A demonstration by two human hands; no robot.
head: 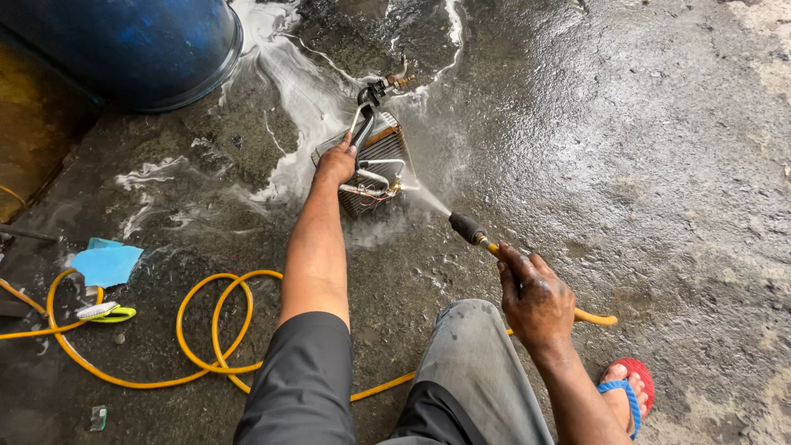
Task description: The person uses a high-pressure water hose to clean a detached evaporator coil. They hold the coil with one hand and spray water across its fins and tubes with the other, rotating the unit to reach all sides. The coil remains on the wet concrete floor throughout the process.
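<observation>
Holding the small finned metal radiator block with silver pipes (372,161) upright on the wet grey concrete floor (626,148), my left hand (336,163) is just above the centre of the frame, its fingers clasped over the upper left edge of the block. The block stands on the ground, with white foam (288,91) spread on the floor behind it and to its left. My right hand (535,298) is at the lower right of centre, with fingers wrapped tight around the yellow spray lance with a black nozzle (468,228). The nozzle points up-left at the block, near but not touching, and a thin water jet (428,201) goes from it to the lower right side of the block. A yellow hose (216,321) lies in loops at the lower left of the frame. Beside it, further left, are a light blue cloth (105,264) and a small brush with a yellow-green handle (105,312). A big blue plastic barrel (132,45) stands in the upper left corner. My foot in a red and blue sandal (628,389) is at the lower right.
</observation>
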